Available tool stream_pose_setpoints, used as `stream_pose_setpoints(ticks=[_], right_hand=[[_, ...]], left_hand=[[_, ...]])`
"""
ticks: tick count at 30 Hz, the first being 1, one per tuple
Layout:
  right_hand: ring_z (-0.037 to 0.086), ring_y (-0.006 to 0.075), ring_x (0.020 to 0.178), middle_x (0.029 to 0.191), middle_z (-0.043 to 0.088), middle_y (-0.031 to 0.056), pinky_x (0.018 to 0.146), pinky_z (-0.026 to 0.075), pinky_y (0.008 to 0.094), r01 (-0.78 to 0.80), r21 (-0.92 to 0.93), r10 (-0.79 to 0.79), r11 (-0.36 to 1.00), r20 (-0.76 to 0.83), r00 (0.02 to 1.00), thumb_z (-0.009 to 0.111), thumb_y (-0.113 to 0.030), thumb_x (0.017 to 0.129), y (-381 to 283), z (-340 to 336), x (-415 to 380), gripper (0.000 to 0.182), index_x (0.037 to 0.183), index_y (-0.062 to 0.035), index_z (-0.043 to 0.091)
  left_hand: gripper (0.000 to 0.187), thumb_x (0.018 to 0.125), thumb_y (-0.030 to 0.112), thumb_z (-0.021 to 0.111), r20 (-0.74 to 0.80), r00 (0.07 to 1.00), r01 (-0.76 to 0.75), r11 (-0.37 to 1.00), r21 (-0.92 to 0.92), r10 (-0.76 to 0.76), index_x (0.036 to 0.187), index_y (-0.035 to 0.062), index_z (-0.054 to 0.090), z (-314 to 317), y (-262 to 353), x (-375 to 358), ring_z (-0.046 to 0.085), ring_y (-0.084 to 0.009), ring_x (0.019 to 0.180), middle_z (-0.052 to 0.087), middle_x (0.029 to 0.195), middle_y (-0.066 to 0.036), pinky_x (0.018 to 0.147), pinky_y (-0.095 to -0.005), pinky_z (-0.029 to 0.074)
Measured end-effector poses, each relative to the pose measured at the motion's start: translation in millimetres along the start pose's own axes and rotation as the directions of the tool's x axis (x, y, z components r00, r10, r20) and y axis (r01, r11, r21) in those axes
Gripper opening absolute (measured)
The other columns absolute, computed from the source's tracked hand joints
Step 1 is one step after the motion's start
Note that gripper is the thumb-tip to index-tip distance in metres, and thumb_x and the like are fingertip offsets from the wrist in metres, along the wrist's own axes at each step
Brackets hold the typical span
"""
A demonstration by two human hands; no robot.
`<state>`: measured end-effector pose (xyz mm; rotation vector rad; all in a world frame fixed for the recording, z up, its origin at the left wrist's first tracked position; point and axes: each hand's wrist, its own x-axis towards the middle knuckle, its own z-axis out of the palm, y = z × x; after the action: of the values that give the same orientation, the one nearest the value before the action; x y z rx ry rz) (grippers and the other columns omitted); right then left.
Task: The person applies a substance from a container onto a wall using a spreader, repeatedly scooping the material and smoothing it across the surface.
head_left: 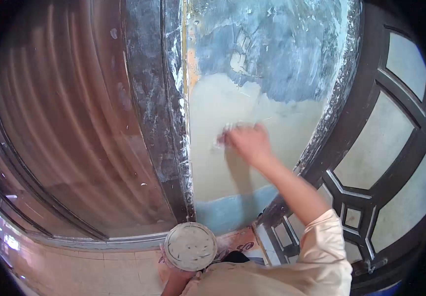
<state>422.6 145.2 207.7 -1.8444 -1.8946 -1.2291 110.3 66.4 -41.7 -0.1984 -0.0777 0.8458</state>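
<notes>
On wall strip betw door frame & window grille, right hand grips blurred pale tool against beige putty; left hand holds round putty-caked board low, near floor

Soft, even daylight, moderately bright. The raised right hand is smeared by motion blur and casts a faint shadow just below itself on the pale beige plastered wall strip. Strong fisheye bending; corners fall black.

Matt, rough plaster wall; glossy glass window.
</notes>
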Motion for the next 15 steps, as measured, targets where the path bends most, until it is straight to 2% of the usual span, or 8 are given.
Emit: stream_pose_setpoints(ticks=[1, 2, 3, 6, 8, 11, 13, 15], right_hand=[[0.063, 0.0222, 0.069, 0.08, 0.061, 0.0034, 0.068, 0.041, 0.0413, -0.039, -0.018, 0.037, 0.999, -0.096, 0.995, 0.065, -0.022, 0.082, 11.8, -30.5, 24.1, 0.017, 0.098, -0.0185, 0.059], [0.063, 0.0208, 0.068, 0.08, 0.062, 0.0035, 0.067, 0.041, 0.0399, -0.014, -0.072, -0.003, 0.997, -0.226, 0.974, 0.065, -0.023, 0.08, 21.1, -62.3, 43.0, 0.013, 0.087, -0.017, 0.056], [0.063, 0.0223, 0.067, 0.079, 0.062, 0.0029, 0.066, 0.042, 0.0406, -0.043, -0.109, 0.003, 0.993, -0.344, 0.939, 0.066, -0.021, 0.079, 30.2, -81.7, 59.2, 0.014, 0.089, -0.0164, 0.057], [0.062, 0.0248, 0.067, 0.078, 0.062, 0.0029, 0.062, 0.043, 0.0413, -0.11, -0.086, 0.059, 0.99, -0.458, 0.887, 0.065, -0.018, 0.081, 37.4, -123.9, 73.0, 0.013, 0.092, -0.0156, 0.057], [0.062, 0.0274, 0.068, 0.078, 0.062, 0.0034, 0.06, 0.045, 0.0418, -0.091, 0.005, 0.084, 0.996, -0.432, 0.898, 0.064, -0.017, 0.082, 36.2, -126.2, 63.3, 0.012, 0.092, -0.0152, 0.057], [0.062, 0.0271, 0.071, 0.076, 0.062, 0.0046, 0.06, 0.045, 0.0426, -0.059, 0.156, 0.088, 0.986, -0.188, 0.978, 0.065, -0.02, 0.083, 11.1, -88.0, 12.9, 0.011, 0.09, -0.0148, 0.057], [0.062, 0.0267, 0.073, 0.077, 0.062, 0.0051, 0.064, 0.044, 0.0413, -0.14, 0.277, 0.133, 0.951, 0.043, 0.99, 0.068, -0.012, 0.081, -12.6, -41.9, -33.6, 0.012, 0.091, -0.0133, 0.062], [0.061, 0.0246, 0.075, 0.076, 0.061, 0.004, 0.064, 0.043, 0.0399, -0.09, 0.321, 0.057, 0.943, 0.112, 0.992, 0.069, -0.014, 0.081, -33.3, -6.9, -76.5, 0.012, 0.091, -0.0146, 0.063]], left_hand=[[0.086, 0.087, 0.079, 0.018, 0.0, 1.0, 0.0, 1.0, 0.006, 0.0, 0.149, 0.0215, 0.032, 0.1, -1.1, 2.1, 0.039, -0.0361, 0.135, 0.038, 0.15, -0.009, 0.111, -0.0588, 0.03], [0.086, 0.087, 0.079, 0.018, 0.0, 1.0, -0.002, 1.0, 0.012, 0.002, 0.149, 0.0214, 0.032, 0.7, -2.4, 4.7, 0.039, -0.0361, 0.135, 0.038, 0.15, -0.009, 0.111, -0.0589, 0.03], [0.086, 0.087, 0.079, 0.018, -0.003, 1.0, -0.007, 1.0, 0.018, 0.007, 0.149, 0.0214, 0.032, 1.2, -3.5, 5.9, 0.039, -0.0362, 0.135, 0.038, 0.15, -0.009, 0.111, -0.059, 0.03], [0.086, 0.088, 0.079, 0.018, -0.019, 1.0, -0.02, 0.999, 0.042, 0.021, 0.15, 0.0214, 0.032, 3.0, -4.4, 6.2, 0.039, -0.0362, 0.135, 0.038, 0.15, -0.009, 0.111, -0.0592, 0.03], [0.085, 0.088, 0.078, 0.018, -0.021, 0.999, -0.025, 0.998, 0.058, 0.026, 0.15, 0.0214, 0.032, 4.8, -4.7, 8.6, 0.039, -0.0362, 0.135, 0.038, 0.15, -0.009, 0.111, -0.0593, 0.03], [0.085, 0.088, 0.078, 0.017, -0.015, 0.999, -0.039, 0.996, 0.077, 0.04, 0.15, 0.0213, 0.032, 3.3, -3.7, 9.2, 0.038, -0.0363, 0.135, 0.037, 0.15, -0.009, 0.111, -0.0596, 0.03], [0.085, 0.088, 0.078, 0.017, -0.015, 0.998, -0.052, 0.995, 0.089, 0.053, 0.15, 0.0213, 0.032, -3.2, 1.8, 2.8, 0.038, -0.0363, 0.135, 0.037, 0.151, -0.009, 0.111, -0.0597, 0.03], [0.085, 0.088, 0.078, 0.017, -0.016, 0.998, -0.064, 0.992, 0.105, 0.067, 0.15, 0.0213, 0.031, -5.9, 2.0, 1.0, 0.038, -0.0364, 0.135, 0.037, 0.151, -0.009, 0.111, -0.0598, 0.03]])
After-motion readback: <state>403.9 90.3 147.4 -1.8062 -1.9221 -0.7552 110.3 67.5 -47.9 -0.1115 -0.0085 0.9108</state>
